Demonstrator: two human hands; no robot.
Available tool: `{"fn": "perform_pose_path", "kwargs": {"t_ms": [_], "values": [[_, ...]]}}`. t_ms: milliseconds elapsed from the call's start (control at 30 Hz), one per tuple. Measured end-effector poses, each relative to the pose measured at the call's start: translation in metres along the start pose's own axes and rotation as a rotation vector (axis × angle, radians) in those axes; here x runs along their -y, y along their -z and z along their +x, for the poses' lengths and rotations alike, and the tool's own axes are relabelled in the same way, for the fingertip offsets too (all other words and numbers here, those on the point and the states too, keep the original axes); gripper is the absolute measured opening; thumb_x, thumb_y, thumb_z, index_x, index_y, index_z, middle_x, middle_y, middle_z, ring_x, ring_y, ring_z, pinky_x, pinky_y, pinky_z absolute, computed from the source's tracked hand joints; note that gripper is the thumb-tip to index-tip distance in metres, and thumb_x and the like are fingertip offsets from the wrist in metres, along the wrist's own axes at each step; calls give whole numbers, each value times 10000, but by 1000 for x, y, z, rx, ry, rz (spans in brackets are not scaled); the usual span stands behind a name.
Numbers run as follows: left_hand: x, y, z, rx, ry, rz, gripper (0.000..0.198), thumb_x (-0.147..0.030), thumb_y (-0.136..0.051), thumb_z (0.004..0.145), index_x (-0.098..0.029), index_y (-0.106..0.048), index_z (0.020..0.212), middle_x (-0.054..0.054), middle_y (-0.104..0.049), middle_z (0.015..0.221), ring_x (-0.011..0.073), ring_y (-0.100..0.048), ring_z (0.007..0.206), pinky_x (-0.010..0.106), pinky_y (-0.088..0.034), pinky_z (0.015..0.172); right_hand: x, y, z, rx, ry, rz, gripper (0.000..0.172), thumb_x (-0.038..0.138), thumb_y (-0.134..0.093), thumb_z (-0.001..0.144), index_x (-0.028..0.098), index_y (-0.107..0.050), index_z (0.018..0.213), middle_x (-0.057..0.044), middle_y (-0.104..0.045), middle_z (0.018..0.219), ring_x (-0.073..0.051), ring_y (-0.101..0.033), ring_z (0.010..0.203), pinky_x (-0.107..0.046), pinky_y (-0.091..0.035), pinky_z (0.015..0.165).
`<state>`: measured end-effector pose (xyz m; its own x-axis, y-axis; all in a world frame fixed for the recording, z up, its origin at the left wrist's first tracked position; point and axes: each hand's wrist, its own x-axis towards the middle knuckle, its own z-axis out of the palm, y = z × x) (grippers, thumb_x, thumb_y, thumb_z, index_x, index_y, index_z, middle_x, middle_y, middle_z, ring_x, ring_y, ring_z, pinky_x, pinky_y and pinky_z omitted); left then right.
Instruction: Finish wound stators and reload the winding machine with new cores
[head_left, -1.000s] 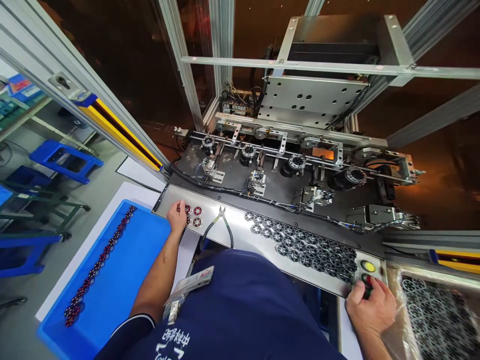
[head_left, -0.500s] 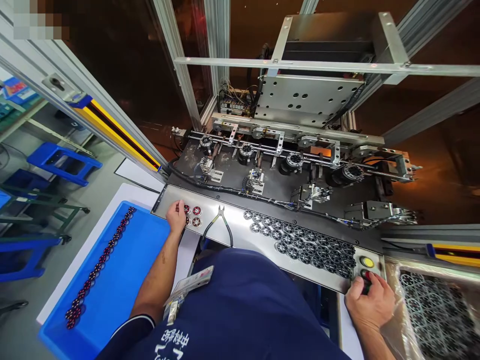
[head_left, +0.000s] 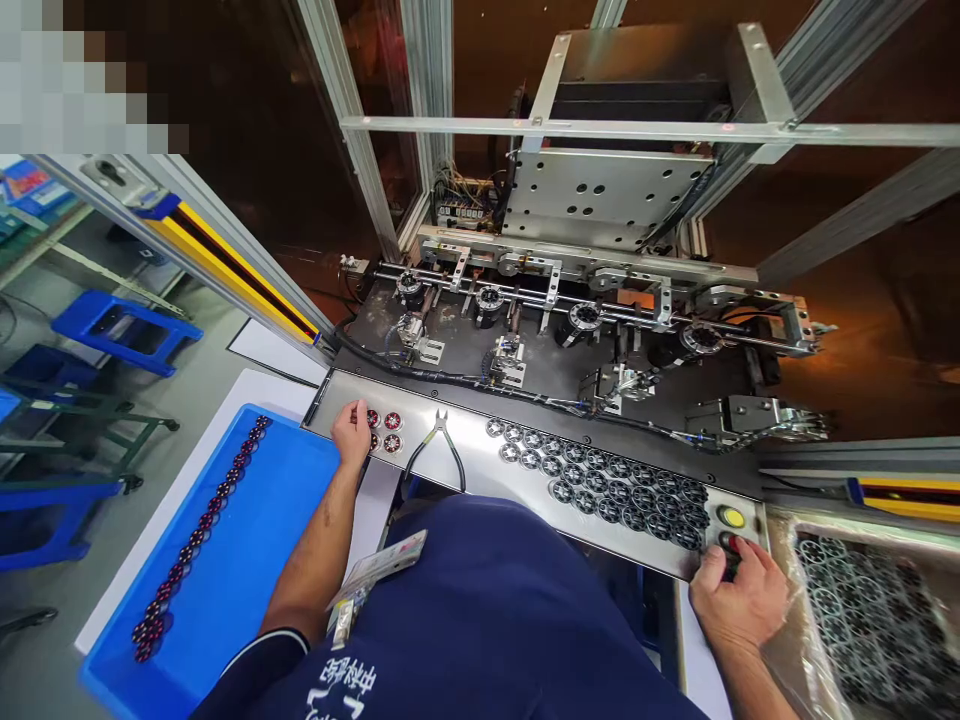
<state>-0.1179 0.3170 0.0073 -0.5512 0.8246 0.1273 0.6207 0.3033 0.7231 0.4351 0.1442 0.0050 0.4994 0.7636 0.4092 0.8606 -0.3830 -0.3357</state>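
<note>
My left hand (head_left: 352,434) rests at the left end of the steel ledge, fingers curled together; whatever lies beneath them is hidden. Right beside it are several round parts with red and black centres (head_left: 392,421). My right hand (head_left: 741,592) is at the ledge's right end, thumb and fingers closed about a red push button (head_left: 731,541). A yellow button (head_left: 730,517) sits just above it. Rows of black spoked round parts (head_left: 594,481) cover the ledge to the left of that hand. Cutting pliers (head_left: 439,440) lie with handles spread between the two groups of parts.
Behind the ledge stands a machine with several black round fixtures (head_left: 583,322) and metal clamps. A blue tray (head_left: 247,540) at left holds a line of red-black parts. A plastic-lined box (head_left: 870,620) of round parts is at right. Yellow bars (head_left: 232,270) flank the opening.
The camera view has shifted slightly. Both hands keep their places, and the parts and machine show no visible movement.
</note>
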Motion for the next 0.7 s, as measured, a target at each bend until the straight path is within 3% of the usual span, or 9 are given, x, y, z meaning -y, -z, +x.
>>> {"fn": "perform_pose_path", "kwargs": {"t_ms": [200, 400, 567, 700], "values": [[-2, 2, -1, -3, 11, -85, 287, -411, -591, 975, -138, -664, 1029, 52, -694, 980, 165, -674, 889, 379, -580, 842, -6, 8, -3, 65, 86, -32, 481, 463, -419, 841, 125, -699, 1038, -260, -665, 1075, -447, -631, 1097, -615, -540, 883], [-3, 5, -4, -41, 59, -205, 310, -422, -578, 981, -134, -654, 1064, 55, -693, 984, 161, -677, 867, 363, -588, 805, -22, 14, -17, 138, 444, -147, 519, 352, -363, 908, 46, -607, 1249, -270, -687, 1124, -425, -652, 1145, -608, -508, 1035], [-1, 6, -3, -54, 98, -263, 311, -418, -584, 979, -132, -649, 1081, 56, -691, 996, 161, -678, 869, 362, -591, 800, -26, 17, -22, 111, 447, -155, 574, 371, -329, 946, 7, -553, 1329, -281, -666, 1202, -444, -623, 1189, -594, -510, 1044], [-1, 6, -3, -59, 120, -282, 307, -422, -586, 977, -131, -656, 1044, 52, -693, 977, 160, -677, 865, 363, -587, 807, -28, 20, -17, 195, 415, -140, 597, 419, -349, 937, 14, -569, 1317, -280, -681, 1158, -463, -627, 1165, -619, -525, 1004]]}}
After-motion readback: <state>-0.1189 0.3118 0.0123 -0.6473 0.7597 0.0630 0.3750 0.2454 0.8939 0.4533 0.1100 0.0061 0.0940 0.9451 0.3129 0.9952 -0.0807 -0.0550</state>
